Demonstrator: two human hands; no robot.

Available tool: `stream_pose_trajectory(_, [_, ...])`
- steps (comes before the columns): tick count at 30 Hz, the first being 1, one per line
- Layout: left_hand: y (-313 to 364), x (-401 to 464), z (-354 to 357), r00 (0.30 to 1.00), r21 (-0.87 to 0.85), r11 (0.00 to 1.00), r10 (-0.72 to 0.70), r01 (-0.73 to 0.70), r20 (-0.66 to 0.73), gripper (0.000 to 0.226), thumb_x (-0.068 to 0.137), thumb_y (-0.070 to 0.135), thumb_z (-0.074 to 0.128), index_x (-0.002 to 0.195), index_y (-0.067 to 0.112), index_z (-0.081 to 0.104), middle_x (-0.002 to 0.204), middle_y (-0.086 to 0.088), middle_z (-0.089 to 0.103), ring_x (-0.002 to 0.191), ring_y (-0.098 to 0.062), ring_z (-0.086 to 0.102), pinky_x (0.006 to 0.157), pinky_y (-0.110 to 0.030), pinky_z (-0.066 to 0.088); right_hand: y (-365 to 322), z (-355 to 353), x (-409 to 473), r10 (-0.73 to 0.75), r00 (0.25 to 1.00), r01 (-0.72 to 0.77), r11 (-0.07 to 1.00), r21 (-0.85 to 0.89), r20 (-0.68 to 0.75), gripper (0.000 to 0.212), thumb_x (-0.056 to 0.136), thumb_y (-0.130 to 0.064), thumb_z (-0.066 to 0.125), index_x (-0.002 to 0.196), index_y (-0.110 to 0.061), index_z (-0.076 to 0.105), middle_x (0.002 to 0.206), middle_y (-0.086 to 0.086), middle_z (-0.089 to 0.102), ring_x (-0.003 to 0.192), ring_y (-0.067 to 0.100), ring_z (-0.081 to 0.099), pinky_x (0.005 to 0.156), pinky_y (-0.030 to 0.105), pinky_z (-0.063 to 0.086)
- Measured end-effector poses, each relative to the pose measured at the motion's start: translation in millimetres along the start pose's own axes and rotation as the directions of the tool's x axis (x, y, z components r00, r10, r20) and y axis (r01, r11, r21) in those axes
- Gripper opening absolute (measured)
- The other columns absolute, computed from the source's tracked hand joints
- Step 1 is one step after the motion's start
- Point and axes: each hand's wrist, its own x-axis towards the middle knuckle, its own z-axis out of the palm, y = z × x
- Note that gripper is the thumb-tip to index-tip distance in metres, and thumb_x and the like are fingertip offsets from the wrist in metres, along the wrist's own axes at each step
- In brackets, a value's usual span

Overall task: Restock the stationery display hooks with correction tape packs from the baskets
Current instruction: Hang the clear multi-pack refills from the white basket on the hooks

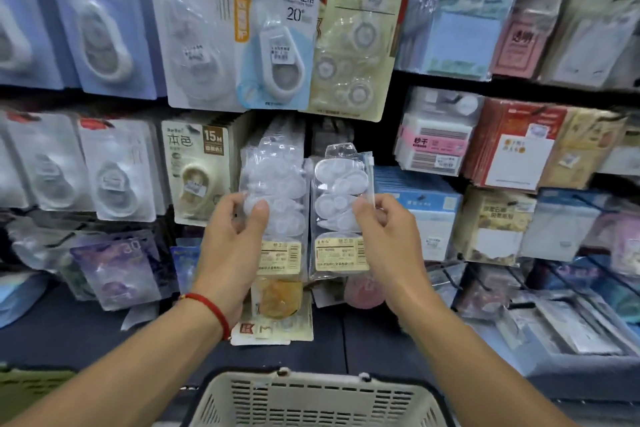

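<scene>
My left hand [232,242] grips a stack of clear correction tape packs [280,184] hanging in the middle row of the display, thumb on the front. My right hand [384,239] pinches a single clear pack of white correction tapes [341,194] by its right edge, held upright just right of that stack. The single pack's top tab sits in front of a dark gap in the display. A cream plastic basket [311,399] stands below, between my forearms; its contents are out of view.
Hooks carry more correction tape cards: blue ones [104,28] upper left, a "20" card [277,35] above, a "15M" card [201,170] to the left. Sticky note packs [446,28] fill the right side. Loose packs [273,308] lie on the dark ledge below.
</scene>
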Motion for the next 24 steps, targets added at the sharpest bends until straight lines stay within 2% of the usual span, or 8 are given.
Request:
stream_pose_trajectory(2, [1,2,-7,0.999,0.02,1.0,0.011,-0.01,-0.03,0.006,0.103,0.043,0.059,0.108,0.043,0.056,0.102,0.027,0.058,0.09,0.017,0.055,0.077,-0.022,0.042,-5,4,7,0.029,0.999,-0.028,0.998,0.054,-0.019,0.04,0.104,-0.042,0.058,0.103,-0.002,0.062,0.1,0.03,0.062,0.074,0.019,0.05,0.068,0.037,0.041])
stream_pose_trajectory(6, [1,7,-17,0.999,-0.018,1.0,0.019,-0.019,-0.034,0.022,0.103,0.043,0.058,0.124,0.039,0.052,0.106,0.033,0.05,0.097,0.02,0.044,0.08,-0.019,0.038,-9,7,12,0.063,0.998,-0.059,0.992,0.113,-0.031,0.034,0.103,-0.04,0.062,0.101,-0.006,0.069,0.103,0.031,0.067,0.074,0.029,0.056,0.071,0.043,0.046])
stream_pose_trajectory(8, [0,8,-20,0.999,-0.023,0.999,0.034,-0.035,-0.041,0.021,0.103,0.042,0.059,0.122,0.04,0.052,0.104,0.034,0.051,0.096,0.021,0.046,0.078,-0.017,0.038,-9,6,13,0.082,0.996,-0.078,0.991,0.108,-0.033,0.026,0.102,-0.04,0.064,0.096,-0.016,0.074,0.097,0.013,0.077,0.082,0.032,0.07,0.077,0.045,0.055])
stream_pose_trajectory(11, [3,7,-21,0.997,0.001,0.998,0.058,-0.058,-0.051,0.019,0.102,0.043,0.059,0.12,0.042,0.054,0.099,0.033,0.058,0.091,0.02,0.054,0.076,-0.017,0.039,-9,6,12,0.046,0.997,-0.045,0.999,0.009,-0.062,0.017,0.102,-0.043,0.063,0.102,-0.028,0.071,0.094,-0.014,0.077,0.088,0.003,0.071,0.085,0.028,0.056])
stream_pose_trajectory(14, [6,6,-19,0.997,0.016,0.998,0.059,-0.059,-0.054,0.015,0.1,0.04,0.063,0.114,0.038,0.058,0.091,0.028,0.071,0.086,0.015,0.065,0.078,-0.023,0.048,-8,8,5,-0.133,0.985,0.098,0.954,-0.284,-0.109,0.029,0.102,-0.041,0.061,0.129,-0.031,0.056,0.12,-0.02,0.06,0.11,0.0,0.059,0.092,0.024,0.047])
stream_pose_trajectory(18, [3,-1,-7,1.0,-0.074,0.997,-0.012,0.012,-0.002,0.018,0.095,0.037,0.071,0.108,0.032,0.06,0.104,0.002,0.077,0.099,-0.023,0.075,0.084,-0.044,0.06,-5,22,-12,-0.117,0.981,0.157,0.948,-0.275,0.157,0.02,0.095,-0.052,0.064,0.097,-0.033,0.068,0.089,-0.019,0.071,0.081,-0.004,0.064,0.065,0.013,0.046])
stream_pose_trajectory(21, [-1,-6,1,0.999,-0.123,0.991,-0.045,0.046,0.011,0.025,0.093,0.037,0.075,0.108,0.028,0.058,0.103,-0.005,0.078,0.088,-0.019,0.077,0.068,-0.034,0.062,-2,32,-25,-0.029,0.971,0.108,0.94,-0.324,0.238,0.042,0.084,-0.067,0.059,0.086,-0.027,0.066,0.083,-0.012,0.073,0.073,0.005,0.067,0.066,0.033,0.056])
stream_pose_trajectory(24, [1,-6,3,0.998,-0.126,0.99,-0.063,0.062,-0.005,0.026,0.092,0.042,0.075,0.107,0.033,0.056,0.106,0.002,0.077,0.093,-0.016,0.076,0.07,-0.031,0.061,-2,33,-23,0.008,0.99,0.014,0.988,-0.155,0.139,0.021,0.092,-0.044,0.063,0.093,-0.023,0.064,0.09,0.004,0.075,0.082,0.02,0.071,0.077,0.045,0.058])
